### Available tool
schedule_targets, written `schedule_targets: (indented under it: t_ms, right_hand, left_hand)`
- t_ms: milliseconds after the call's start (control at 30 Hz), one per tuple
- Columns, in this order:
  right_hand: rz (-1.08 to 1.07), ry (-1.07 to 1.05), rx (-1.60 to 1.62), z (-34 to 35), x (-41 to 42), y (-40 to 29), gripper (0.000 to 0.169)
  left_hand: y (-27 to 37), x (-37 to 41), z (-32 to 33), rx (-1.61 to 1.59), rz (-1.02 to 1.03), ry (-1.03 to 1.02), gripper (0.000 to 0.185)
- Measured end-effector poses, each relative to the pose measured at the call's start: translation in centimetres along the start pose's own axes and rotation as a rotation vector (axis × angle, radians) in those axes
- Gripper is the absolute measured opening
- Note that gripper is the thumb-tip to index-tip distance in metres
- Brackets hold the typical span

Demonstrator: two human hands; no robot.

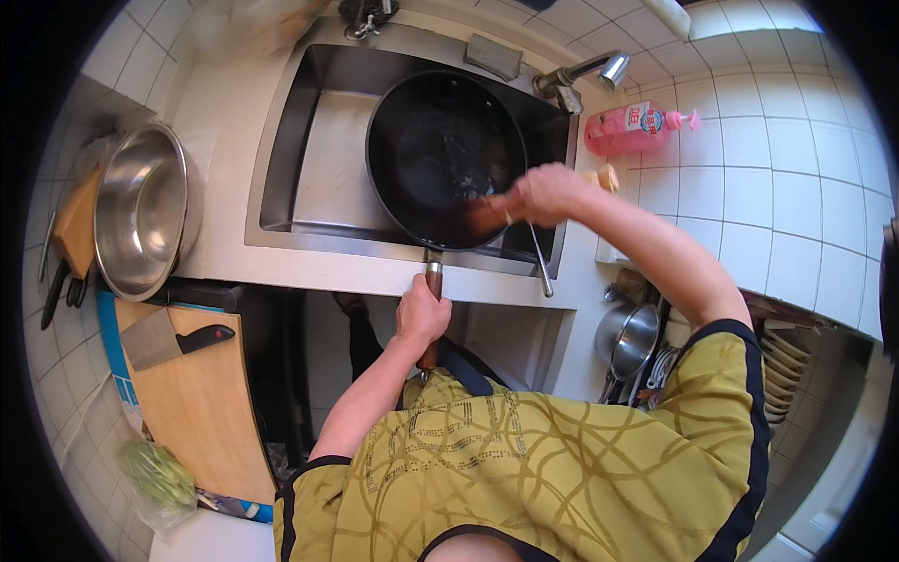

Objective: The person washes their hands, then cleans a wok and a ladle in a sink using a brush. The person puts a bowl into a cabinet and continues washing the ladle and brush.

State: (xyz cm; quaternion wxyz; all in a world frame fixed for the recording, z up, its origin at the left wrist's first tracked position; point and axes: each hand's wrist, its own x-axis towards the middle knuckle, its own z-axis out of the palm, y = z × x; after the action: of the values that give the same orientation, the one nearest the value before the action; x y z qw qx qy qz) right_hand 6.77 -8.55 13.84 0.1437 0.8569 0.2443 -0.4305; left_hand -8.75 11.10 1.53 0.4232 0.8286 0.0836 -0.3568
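Note:
A black wok [428, 147] rests over the right half of a stainless steel sink [333, 168], and a little water glistens inside it. My left hand [423, 309] is closed around the wok's wooden handle [434, 277] at the front edge of the counter. Over the wok's lower right wall, my right hand [544, 197] grips a reddish-brown scrubbing brush [488, 213], which is blurred. A thin metal utensil handle [542, 263] sticks out over the sink's front right corner, just below that hand.
A faucet [586, 74], a grey sponge [494, 56] and a pink soap bottle [628, 128] stand behind and right of the sink. At left are a steel basin [144, 211], a knife block [77, 218], and a cleaver [151, 341] on a cutting board [204, 407].

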Motion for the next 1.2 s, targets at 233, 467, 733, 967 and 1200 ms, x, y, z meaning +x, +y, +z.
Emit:
schedule_targets:
  t_ms: [233,467,733,967,1200]
  right_hand:
    - [-0.031,0.262,-0.166,7.5,1.5,5.6,0.039]
    - [-0.086,0.679,0.276,5.6,6.6,-2.0,0.034]
    - [0.194,0.248,-0.121,8.7,1.3,4.2,0.032]
    - [-0.025,0.417,0.022,-5.7,4.3,-4.6,0.021]
    - [0.498,0.254,0.301,6.3,6.6,9.2,0.032]
  left_hand:
    - [-0.2,0.4,0.3,-0.012,0.11,0.008,0.029]
    - [-1.2,0.9,0.3,-0.091,-0.011,-0.072,0.031]
    - [0.6,0.2,-0.9,-0.159,-0.069,-0.158,0.031]
    - [0.1,0.6,-0.4,0.034,0.01,-0.048,0.033]
    - [-0.2,0.8,0.5,-0.059,-0.01,-0.047,0.03]
